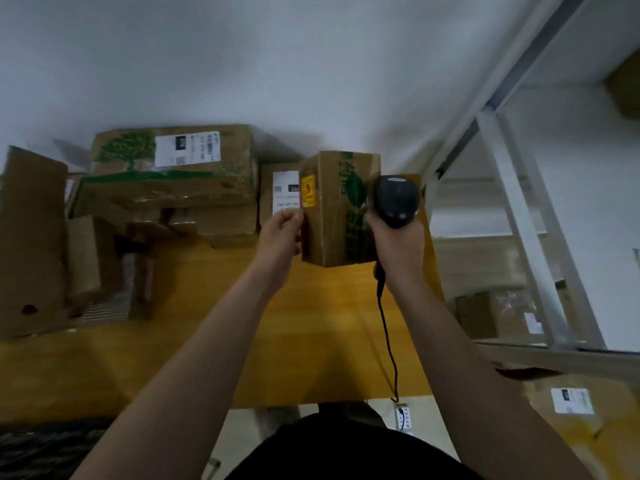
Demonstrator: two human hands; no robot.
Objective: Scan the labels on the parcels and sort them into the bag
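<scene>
So: scan step, not sorting yet. Left hand (278,237) has its fingers curled on the left edge of the box (337,209), tipping it up off the table (242,323); my guess is that's to turn a printed face toward the reader. Right hand (398,247) is wrapped tight round the scanner (396,199) handle, with the head just beside the box's right face. The cable (386,323) trails back over the table edge, so the scanner has limited reach and the box goes to it.

- Box sits at the far middle of the table, between both hands, tilted.
- Yellow sticker (308,191) is on its left side, and a white label (285,192) is right next to the left fingers. Can't tell if that label is on this box or on one behind it.
- Scanner head faces away, along the box's side rather than at the label, so I'd say the aim still needs correcting.
- Big box (166,181) to the left lies label up, probably queued.
- Rack (512,188) stands to the right.
- No bag I can identify.

Risk: a one-handed edge grip on a tilted box could slip.
</scene>
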